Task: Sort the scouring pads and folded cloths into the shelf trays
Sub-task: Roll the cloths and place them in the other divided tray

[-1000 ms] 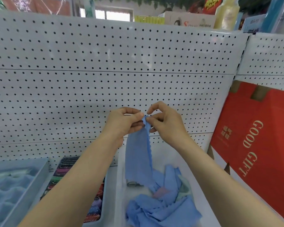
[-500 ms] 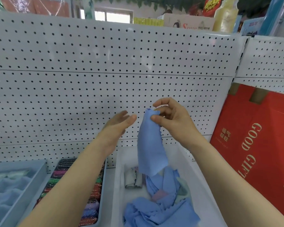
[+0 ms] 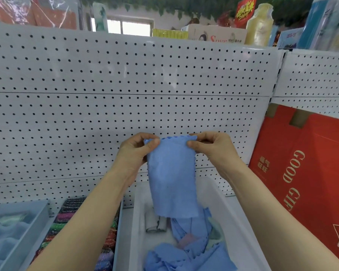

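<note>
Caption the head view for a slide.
Left hand and right hand pinch a scalloped blue cloth above a white plastic tray.

The hanging blue cloth hides the fingers behind it in my left grip and right grip, and part of a grey folded cloth. My left forearm covers many of the scouring pads. The bottom edge of the frame cuts off the pile of blue cloths, and the right edge cuts off the red box.

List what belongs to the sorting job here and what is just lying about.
Job: blue cloth pinched by left hand and right hand; white tray of loose cloths; scouring pads; grey tray.
Lying about: red gift box; yellow bottle; pegboard.
</note>
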Demonstrator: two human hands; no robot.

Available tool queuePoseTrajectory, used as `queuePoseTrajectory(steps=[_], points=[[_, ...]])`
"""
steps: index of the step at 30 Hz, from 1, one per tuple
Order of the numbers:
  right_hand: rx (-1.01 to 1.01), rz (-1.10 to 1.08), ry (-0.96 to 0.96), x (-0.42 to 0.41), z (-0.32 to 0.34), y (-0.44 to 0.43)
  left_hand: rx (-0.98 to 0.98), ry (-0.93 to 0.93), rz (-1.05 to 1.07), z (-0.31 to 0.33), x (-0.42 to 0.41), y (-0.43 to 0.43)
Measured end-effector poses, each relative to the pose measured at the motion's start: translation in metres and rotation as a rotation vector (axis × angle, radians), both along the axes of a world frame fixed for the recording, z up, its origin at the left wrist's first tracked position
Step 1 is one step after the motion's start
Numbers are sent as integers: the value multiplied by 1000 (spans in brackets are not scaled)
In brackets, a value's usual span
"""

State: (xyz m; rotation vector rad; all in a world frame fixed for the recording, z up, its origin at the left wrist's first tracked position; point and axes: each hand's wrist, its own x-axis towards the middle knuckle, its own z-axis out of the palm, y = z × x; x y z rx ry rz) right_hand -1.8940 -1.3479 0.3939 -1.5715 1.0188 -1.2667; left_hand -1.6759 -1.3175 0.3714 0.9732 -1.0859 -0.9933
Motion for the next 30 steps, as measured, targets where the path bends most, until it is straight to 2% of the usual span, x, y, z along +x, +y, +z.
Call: queuePoseTrajectory(steps=[6, 9, 16, 19, 21, 22, 26, 30], points=[[-96, -3, -8, -2, 10, 2, -96, -349, 161, 18, 9, 9], [-126, 5, -7, -1, 12, 1, -110, -418, 196, 30, 14, 14], [-193, 89, -77, -1, 23, 4, -163, -419, 137, 54, 24, 30], [-182, 250, -242, -2, 34, 10, -227, -202, -20, 66, 25, 41], [-100, 405, -405, 0, 42, 12, -252, -31, -172, 78, 23, 47], [-60, 470, -441, 4, 44, 14, -251, -14, -232, 82, 21, 47], [9, 661, -444, 20, 39, 14, -231, -138, -310, 86, 11, 42], [45, 744, -397, 35, 30, 21, -202, -182, -343, 80, 4, 36]])
